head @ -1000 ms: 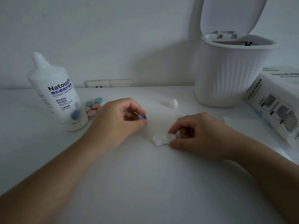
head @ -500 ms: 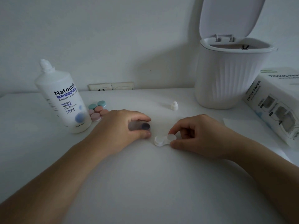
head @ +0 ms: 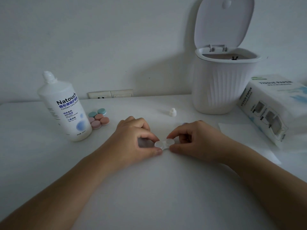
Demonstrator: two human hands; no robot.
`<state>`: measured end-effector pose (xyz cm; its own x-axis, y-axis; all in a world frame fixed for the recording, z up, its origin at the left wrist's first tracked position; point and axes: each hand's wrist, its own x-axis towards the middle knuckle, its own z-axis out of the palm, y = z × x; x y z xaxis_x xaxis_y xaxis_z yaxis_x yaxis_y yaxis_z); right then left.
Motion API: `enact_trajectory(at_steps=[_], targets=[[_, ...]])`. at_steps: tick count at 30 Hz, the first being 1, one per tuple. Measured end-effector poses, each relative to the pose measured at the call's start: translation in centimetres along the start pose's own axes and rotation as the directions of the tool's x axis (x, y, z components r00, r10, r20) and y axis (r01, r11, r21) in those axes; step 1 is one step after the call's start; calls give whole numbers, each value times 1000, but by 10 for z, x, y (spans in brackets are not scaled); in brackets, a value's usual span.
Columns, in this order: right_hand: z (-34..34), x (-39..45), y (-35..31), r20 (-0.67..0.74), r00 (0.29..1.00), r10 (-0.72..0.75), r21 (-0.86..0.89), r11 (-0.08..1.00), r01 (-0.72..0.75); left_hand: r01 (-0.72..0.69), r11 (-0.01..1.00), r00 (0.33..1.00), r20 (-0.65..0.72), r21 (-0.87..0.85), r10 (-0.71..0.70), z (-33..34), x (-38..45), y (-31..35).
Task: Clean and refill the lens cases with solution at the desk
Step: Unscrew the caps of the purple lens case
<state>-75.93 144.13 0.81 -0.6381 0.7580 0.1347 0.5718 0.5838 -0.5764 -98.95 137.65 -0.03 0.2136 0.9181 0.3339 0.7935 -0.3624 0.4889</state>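
Smooth desk (head: 149, 188): hands pinch lens case (head: 164, 143) (twin-cupped).

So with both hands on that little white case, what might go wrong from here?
Three things, possibly. The left hand and right hand pinch the small white lens case only by fingertips, so it could slip or tip. The solution bottle stands uncapped beside the left forearm; a nudge might spill it. Its small white cap lies loose on the desk and could roll or be brushed away.
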Motion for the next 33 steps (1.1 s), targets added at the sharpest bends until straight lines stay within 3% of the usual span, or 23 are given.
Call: enact_trajectory(at_steps=[7, 11, 14, 17, 20, 22, 25, 30, 33], targets=[[3, -1, -2, -40, 999, 16, -61, 998, -19, 24, 1000, 1000, -20, -16, -24, 2, 2, 4], [-10, -9, -5, -62, 997, 49, 28, 999, -47, 11, 1000, 999, -41, 3, -11, 1, 1, 6], [-37, -26, 5, -236, 963, 130, 20, 991, -129, 5, 1000, 999, -48, -3, -5, 1, 0, 6], [-62, -49, 22, -399, 888, 228, -147, 940, -307, -2, 1000, 999, -46, -6, 2, 1, 0, 5], [-67, -68, 31, -348, 865, 361, -318, 822, -472, -6, 1000, 998, -64, -19, 5, 1, 1, 7], [-63, -77, 34, -288, 869, 403, -387, 781, -491, 2, 1000, 997, -78, -24, -4, 1, 1, 7], [-57, -84, 35, -257, 878, 405, -408, 778, -478, 4, 1000, 995, -95, -2, -4, 2, 0, 9], [-54, -84, 37, -319, 887, 333, -355, 826, -437, 35, 999, 994, -101, -16, -36, 2, 5, 15], [-55, -80, 40, -351, 881, 318, -333, 837, -435, 139, 983, 988, -53, -122, -146, -3, 9, 19]])
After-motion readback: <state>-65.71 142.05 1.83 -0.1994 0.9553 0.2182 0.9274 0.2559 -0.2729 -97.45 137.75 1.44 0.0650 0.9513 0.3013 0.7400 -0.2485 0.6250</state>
